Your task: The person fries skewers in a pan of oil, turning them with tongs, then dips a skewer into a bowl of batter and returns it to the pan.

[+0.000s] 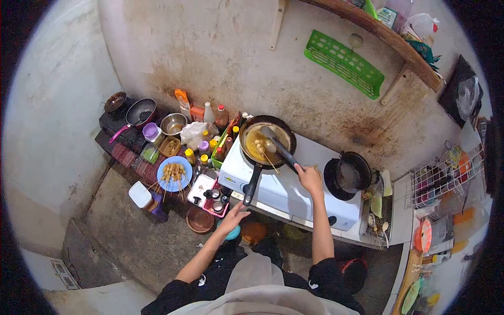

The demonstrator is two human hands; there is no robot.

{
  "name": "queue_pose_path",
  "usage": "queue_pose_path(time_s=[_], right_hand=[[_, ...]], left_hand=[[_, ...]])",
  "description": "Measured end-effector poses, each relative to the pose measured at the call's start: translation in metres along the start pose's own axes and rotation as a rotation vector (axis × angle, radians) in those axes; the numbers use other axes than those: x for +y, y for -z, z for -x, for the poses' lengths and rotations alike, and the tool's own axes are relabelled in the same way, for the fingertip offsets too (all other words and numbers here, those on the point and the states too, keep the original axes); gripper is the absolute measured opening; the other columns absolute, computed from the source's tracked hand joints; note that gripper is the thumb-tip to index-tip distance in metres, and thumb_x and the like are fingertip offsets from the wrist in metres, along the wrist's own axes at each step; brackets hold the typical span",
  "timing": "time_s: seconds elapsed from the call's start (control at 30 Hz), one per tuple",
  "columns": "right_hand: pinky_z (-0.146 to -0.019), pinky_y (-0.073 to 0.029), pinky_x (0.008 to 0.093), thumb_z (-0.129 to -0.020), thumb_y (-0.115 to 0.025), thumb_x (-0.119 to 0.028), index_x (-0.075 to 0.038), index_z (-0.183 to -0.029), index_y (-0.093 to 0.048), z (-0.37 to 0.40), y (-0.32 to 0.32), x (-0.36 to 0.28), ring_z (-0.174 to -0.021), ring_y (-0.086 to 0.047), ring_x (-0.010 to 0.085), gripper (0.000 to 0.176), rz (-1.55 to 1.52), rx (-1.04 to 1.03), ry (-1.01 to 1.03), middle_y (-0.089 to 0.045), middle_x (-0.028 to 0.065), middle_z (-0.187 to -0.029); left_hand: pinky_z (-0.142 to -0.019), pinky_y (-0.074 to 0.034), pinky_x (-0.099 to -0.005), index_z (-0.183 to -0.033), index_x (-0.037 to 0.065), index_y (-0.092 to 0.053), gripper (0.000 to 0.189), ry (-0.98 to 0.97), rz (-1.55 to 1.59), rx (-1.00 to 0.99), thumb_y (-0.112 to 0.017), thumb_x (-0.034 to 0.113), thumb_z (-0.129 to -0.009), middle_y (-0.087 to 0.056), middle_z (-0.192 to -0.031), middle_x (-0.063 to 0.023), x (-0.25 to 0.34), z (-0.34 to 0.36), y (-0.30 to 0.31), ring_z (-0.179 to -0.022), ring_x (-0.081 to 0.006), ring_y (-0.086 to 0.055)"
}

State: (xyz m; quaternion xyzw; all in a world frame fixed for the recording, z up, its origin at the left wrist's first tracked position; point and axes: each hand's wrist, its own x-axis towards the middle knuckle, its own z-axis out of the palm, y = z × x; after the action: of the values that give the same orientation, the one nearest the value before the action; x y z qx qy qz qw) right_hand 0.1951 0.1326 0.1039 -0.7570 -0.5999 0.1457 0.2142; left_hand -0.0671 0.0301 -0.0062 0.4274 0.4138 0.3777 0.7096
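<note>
A black frying pan [286, 131] with yellowish oil or liquid sits on the left side of the white stove [283, 195]. Pale food on a stick [261, 148] lies in the liquid. My right hand [310, 177] is closed round the handle of a dark spatula [282, 148], whose head is in the pan near the food. At the end of the pan handle [253, 185], my left hand [233, 219] has its fingers apart, close to or lightly touching the tip.
Skewers of food lie on a blue plate [164, 185] at the left, near bottles, bowls and a pink-edged tray [224, 209]. A dark wok [354, 170] is on the stove's right side. Utensils and a wire rack [438, 181] stand at the right.
</note>
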Motion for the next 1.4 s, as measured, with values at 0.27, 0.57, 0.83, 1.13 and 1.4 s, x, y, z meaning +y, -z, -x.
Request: queue_pose_path(time_s=[0.27,0.57,0.83,1.13,1.4], right_hand=[[-0.060,-0.043,0.0360,-0.079,-0.043,-0.050,-0.003,-0.058,-0.059,-0.001,-0.004,0.000,-0.057,-0.057,0.0264,0.054,0.024,-0.065,-0.025,-0.055,0.0120,-0.052],[-0.074,-0.041,0.0403,-0.079,-0.044,-0.047,0.001,-0.091,-0.060,-0.001,0.006,-0.008,-0.080,-0.056,0.0384,0.052,0.028,-0.184,-0.078,-0.057,0.0267,-0.079],[-0.074,-0.041,0.0413,-0.079,-0.045,-0.047,0.003,-0.089,-0.060,0.003,0.017,-0.023,-0.080,-0.055,0.0390,0.053,0.013,-0.185,-0.069,-0.056,0.0276,-0.080],[-0.062,-0.043,0.0383,-0.080,-0.042,-0.047,-0.001,-0.067,-0.061,-0.004,-0.016,0.015,-0.060,-0.057,0.0311,0.052,0.142,0.124,0.094,-0.054,0.0157,-0.054],[-0.059,-0.040,0.0387,-0.080,-0.044,-0.044,-0.001,-0.062,-0.058,-0.008,-0.022,0.031,-0.057,-0.054,0.0308,0.049,0.017,0.078,-0.025,-0.053,0.0153,-0.055]], left_hand=[[-0.091,-0.031,-0.0291,-0.129,-0.001,-0.020,0.060,-0.010,-0.063,0.020,-0.051,0.012,-0.080,-0.036,-0.125,-0.0172,0.008,0.004,-0.001,-0.106,-0.0203,-0.046],[-0.091,-0.031,-0.0290,-0.129,-0.001,-0.019,0.059,0.015,0.019,0.009,-0.050,0.011,-0.080,-0.035,-0.126,-0.0170,-0.003,-0.001,0.003,-0.107,-0.0203,-0.046],[-0.093,-0.030,-0.0291,-0.130,-0.001,-0.018,0.061,0.034,-0.038,0.024,-0.051,0.012,-0.080,-0.034,-0.127,-0.0176,0.011,0.005,-0.002,-0.107,-0.0208,-0.045],[-0.092,-0.030,-0.0286,-0.130,0.001,-0.017,0.060,0.024,-0.008,0.020,-0.050,0.013,-0.081,-0.035,-0.126,-0.0176,0.000,0.002,0.003,-0.106,-0.0203,-0.047],[-0.092,-0.031,-0.0289,-0.130,0.001,-0.018,0.060,0.012,0.001,0.011,-0.050,0.012,-0.081,-0.034,-0.126,-0.0184,-0.001,0.002,0.001,-0.105,-0.0200,-0.047]])
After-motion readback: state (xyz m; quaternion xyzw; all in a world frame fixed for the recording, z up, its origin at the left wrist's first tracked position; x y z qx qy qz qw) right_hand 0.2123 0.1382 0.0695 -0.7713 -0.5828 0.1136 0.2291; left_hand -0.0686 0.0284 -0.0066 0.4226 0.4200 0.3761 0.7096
